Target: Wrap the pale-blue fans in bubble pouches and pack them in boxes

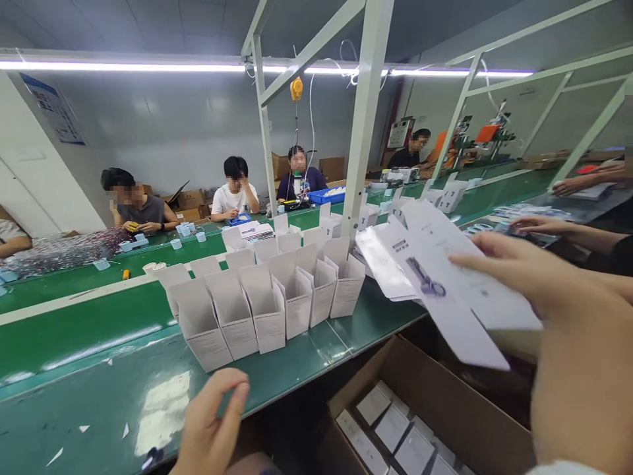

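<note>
In the head view my right hand [524, 270] grips a flat, unfolded white carton [445, 284] with a printed picture and loose flaps, held tilted above the bench edge. Behind it, more flat white cartons [386, 264] lie on the bench. My left hand [215, 422] hangs low at the near edge, fingers curled, thumb and forefinger tips together, nothing visible between them. Past it stand rows of opened white boxes [267, 316], upright with lids raised.
Below the bench, a brown cardboard carton [435, 382] holds several white boxes [393, 425]. A white metal post [363, 119] rises behind the rows. A green conveyor [99, 310] runs across. Co-workers sit opposite; another person's hand [544, 225] is at the right.
</note>
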The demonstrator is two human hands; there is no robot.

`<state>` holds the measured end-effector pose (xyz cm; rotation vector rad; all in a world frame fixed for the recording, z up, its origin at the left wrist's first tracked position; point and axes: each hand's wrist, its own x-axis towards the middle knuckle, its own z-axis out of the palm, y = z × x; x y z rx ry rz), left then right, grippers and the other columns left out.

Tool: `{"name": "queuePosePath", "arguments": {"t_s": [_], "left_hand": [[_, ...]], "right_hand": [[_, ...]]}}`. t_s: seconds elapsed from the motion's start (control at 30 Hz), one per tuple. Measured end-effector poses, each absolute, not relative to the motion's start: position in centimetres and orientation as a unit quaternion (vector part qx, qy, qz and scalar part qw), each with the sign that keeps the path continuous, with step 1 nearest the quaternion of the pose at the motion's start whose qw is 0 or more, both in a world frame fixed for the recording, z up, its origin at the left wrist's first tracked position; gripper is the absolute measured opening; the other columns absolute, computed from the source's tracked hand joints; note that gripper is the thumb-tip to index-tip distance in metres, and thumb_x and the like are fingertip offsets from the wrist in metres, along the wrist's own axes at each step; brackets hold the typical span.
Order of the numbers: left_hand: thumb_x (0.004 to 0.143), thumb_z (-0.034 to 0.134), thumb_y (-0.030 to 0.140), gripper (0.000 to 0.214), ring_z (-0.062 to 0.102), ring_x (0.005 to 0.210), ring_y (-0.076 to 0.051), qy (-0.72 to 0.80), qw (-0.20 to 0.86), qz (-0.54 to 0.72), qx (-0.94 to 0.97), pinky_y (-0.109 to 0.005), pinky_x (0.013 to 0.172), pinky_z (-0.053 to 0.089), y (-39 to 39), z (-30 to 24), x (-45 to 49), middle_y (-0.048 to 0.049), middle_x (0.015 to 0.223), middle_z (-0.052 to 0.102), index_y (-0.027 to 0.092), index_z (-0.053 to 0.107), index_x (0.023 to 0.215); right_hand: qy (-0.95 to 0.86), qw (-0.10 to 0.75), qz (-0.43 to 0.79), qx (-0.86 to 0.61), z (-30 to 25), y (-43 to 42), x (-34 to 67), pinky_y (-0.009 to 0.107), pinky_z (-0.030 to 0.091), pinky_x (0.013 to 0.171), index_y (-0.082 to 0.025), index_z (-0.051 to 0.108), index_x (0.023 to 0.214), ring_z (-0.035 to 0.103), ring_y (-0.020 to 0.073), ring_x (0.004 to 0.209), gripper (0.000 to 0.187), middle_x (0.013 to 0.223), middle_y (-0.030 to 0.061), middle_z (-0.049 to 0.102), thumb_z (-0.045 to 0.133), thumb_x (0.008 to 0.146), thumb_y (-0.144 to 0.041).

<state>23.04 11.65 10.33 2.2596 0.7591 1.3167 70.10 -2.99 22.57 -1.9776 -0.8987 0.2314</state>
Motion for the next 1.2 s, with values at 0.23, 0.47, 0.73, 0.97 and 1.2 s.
{"name": "queuePosePath", "arguments": {"t_s": [0.23, 0.47, 0.73, 0.97, 1.2], "left_hand": [[0.080, 0.073, 0.022, 0.049, 0.063, 0.112, -0.028, 0.161, 0.301, 0.417, 0.842, -0.043, 0.098, 0.052, 8.7, 12.9, 31.6, -0.0143, 0.120, 0.068, 0.019, 0.057, 0.126], [0.062, 0.083, 0.023, 0.053, 0.060, 0.086, -0.020, 0.445, 0.471, 0.286, 0.706, -0.034, 0.081, 0.049, 10.3, 12.0, 27.5, -0.0043, 0.092, 0.066, 0.017, 0.062, 0.110], [0.067, 0.079, 0.024, 0.011, 0.033, 0.141, -0.040, 0.375, 0.439, 0.104, 0.810, -0.055, 0.108, 0.032, 10.4, 16.2, 21.9, -0.0070, 0.105, 0.067, 0.023, 0.070, 0.073], [0.073, 0.080, 0.031, 0.015, 0.015, 0.151, -0.034, 0.202, 0.509, 0.225, 0.806, -0.054, 0.120, 0.004, 13.3, 17.9, 18.6, -0.0053, 0.126, 0.066, 0.025, 0.071, 0.083], [0.060, 0.089, 0.042, 0.073, 0.059, 0.114, -0.028, 0.177, 0.781, 0.326, 0.503, -0.036, 0.090, 0.048, 12.7, 11.2, 22.2, -0.0103, 0.141, 0.055, 0.030, 0.061, 0.126]], "right_hand": [[-0.558, 0.405, 0.330, -0.645, 13.3, -5.6, 49.8, 0.031, 0.052, 0.064, -0.020, 0.061, 0.084, 0.060, 0.0204, 0.073, 0.035, 0.081, 0.0036, 0.062, 0.061, 0.087, -0.054], [-0.581, 0.404, 0.400, -0.583, 9.3, -1.4, 45.2, 0.028, 0.045, 0.063, -0.020, 0.054, 0.078, 0.050, 0.0156, 0.068, 0.036, 0.074, -0.0009, 0.051, 0.056, 0.090, -0.054], [-0.564, 0.336, 0.717, -0.235, 7.1, 3.2, 41.8, 0.052, 0.024, 0.114, -0.026, 0.016, 0.151, 0.039, 0.0315, 0.136, 0.126, 0.148, 0.0149, 0.036, 0.080, 0.053, -0.074], [-0.580, 0.403, 0.625, -0.331, 7.5, 4.9, 43.1, 0.047, 0.044, 0.097, -0.021, 0.035, 0.143, 0.053, 0.0338, 0.118, 0.103, 0.133, 0.0155, 0.053, 0.086, 0.060, -0.052], [-0.625, 0.351, 0.648, -0.257, 8.2, 8.0, 44.0, 0.034, 0.050, 0.080, -0.016, 0.037, 0.142, 0.061, 0.0248, 0.097, 0.104, 0.115, 0.0103, 0.060, 0.087, 0.056, -0.048]]}}
